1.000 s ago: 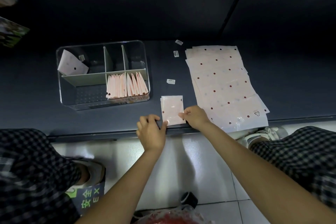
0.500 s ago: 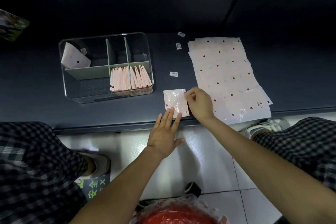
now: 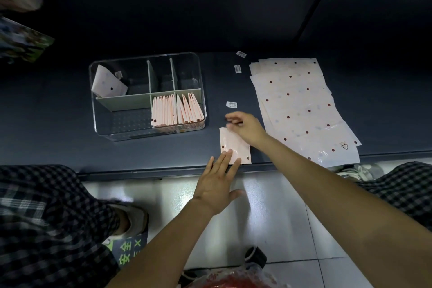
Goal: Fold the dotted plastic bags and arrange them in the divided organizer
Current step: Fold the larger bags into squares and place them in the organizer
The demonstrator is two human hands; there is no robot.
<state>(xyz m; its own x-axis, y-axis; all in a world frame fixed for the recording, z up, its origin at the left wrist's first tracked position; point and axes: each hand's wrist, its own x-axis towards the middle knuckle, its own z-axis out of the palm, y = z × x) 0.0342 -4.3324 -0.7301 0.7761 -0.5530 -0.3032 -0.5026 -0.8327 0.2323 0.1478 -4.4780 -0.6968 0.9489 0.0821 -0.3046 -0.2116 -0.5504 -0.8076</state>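
A small folded pink dotted bag (image 3: 233,145) lies near the front edge of the dark table. My left hand (image 3: 217,182) lies flat, its straight fingertips pressing the bag's near end. My right hand (image 3: 247,127) is at the bag's far edge, its blurred fingers stretched toward the left. To the left stands the clear divided organizer (image 3: 102,128). Its front right compartment holds several folded bags (image 3: 175,110) standing on edge, and one folded bag (image 3: 106,83) leans in the back left compartment. A stack of flat dotted bags (image 3: 301,105) lies to the right.
Small white stickers (image 3: 231,104) (image 3: 237,69) (image 3: 241,54) lie on the table between the organizer and the stack. The table's front edge (image 3: 163,170) runs just below the folded bag. My knees in checked trousers flank the tiled floor, where a red item in clear plastic (image 3: 233,280) sits.
My left hand went from curled at the bag's corner to flat with fingertips on its near end. My right hand slid from the bag's right side up to its far edge.
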